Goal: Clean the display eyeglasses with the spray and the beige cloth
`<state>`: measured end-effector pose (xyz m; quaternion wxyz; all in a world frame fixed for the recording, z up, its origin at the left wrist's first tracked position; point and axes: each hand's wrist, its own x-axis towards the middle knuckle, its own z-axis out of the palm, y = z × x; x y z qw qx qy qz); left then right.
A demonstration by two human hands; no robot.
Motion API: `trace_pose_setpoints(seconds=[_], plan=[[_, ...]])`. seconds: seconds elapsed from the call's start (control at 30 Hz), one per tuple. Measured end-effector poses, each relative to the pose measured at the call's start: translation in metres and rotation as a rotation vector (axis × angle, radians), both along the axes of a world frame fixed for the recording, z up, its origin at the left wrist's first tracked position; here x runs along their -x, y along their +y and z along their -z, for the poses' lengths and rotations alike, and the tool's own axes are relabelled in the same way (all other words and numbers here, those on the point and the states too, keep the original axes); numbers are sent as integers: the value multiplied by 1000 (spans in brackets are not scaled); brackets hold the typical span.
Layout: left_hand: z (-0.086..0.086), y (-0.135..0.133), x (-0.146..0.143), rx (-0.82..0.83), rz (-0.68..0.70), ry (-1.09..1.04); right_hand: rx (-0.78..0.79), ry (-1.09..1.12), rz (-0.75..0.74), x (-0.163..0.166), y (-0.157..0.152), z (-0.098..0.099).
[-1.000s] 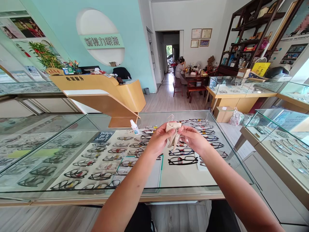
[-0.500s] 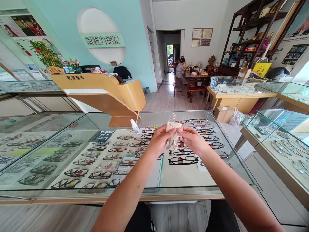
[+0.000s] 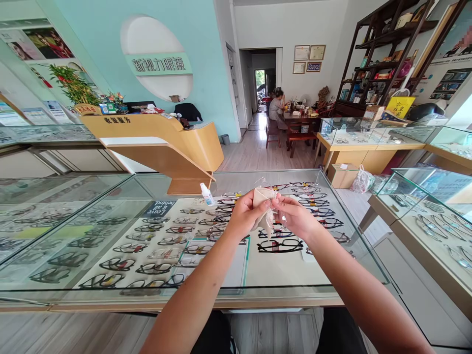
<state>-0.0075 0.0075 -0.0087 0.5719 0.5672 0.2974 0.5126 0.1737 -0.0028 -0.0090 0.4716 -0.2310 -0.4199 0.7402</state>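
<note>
Both my hands are raised together over a glass display case (image 3: pixel 332 275) full of eyeglass frames. My left hand (image 3: pixel 246 215) pinches a beige cleaning cloth (image 3: pixel 262 204) that is wrapped round part of a clear pair of glasses (image 3: pixel 277 216). My right hand (image 3: pixel 297 218) grips the same glasses from the right side, fingers closed. The glasses are thin and see-through, and the cloth and my fingers cover most of them. A small white spray bottle (image 3: pixel 207 194) stands on the glass just left of my left hand.
Rows of dark and clear frames lie inside the case. More glass cases stand at the left and right (image 3: pixel 424 206). A wooden reception counter (image 3: pixel 162 142) is behind. A person sits at a table (image 3: pixel 298 120) far back. A shelf unit lines the right wall.
My hands have stayed together on the cloth and glasses, sinking slightly. My fingers have shifted a little on the cloth.
</note>
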Motion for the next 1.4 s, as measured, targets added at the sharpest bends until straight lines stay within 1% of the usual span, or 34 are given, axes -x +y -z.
trace_pose_setpoints(seconds=[0.07, 0.13, 0.27, 0.4, 0.53, 0.63, 0.7, 0.87, 1.0, 1.1, 1.17, 1.4], plan=[[3, 3, -1, 30, -16, -25, -42, -14, 10, 3, -1, 1], [5, 6, -3, 61, -29, -68, -99, -42, 50, 6, 0, 4], [3, 5, -6, 107, -26, -131, -187, -91, 114, 8, 1, 11], [0, 2, -7, 118, 9, -118, -187, -89, 94, 7, 1, 12], [2, 1, -6, 127, -15, -153, -155, -61, 88, 7, -1, 11], [1, 0, -5, 107, -3, -178, -129, -40, 73, 7, -1, 12], [-2, -2, -5, 79, -5, -156, -132, -38, 67, 7, 0, 13], [-7, -8, -6, -20, -149, -76, -181, -103, 53, 7, 0, 15], [-3, -10, -8, 8, -222, -83, -283, -223, 24, 10, -6, 11], [0, -6, -8, 23, -264, -111, -315, -279, 22, 11, -10, 6], [1, -1, -6, 43, -235, -130, -307, -278, 40, 10, -10, 4], [-3, 16, 10, 144, 58, -217, -211, -247, 132, 1, -7, -3]])
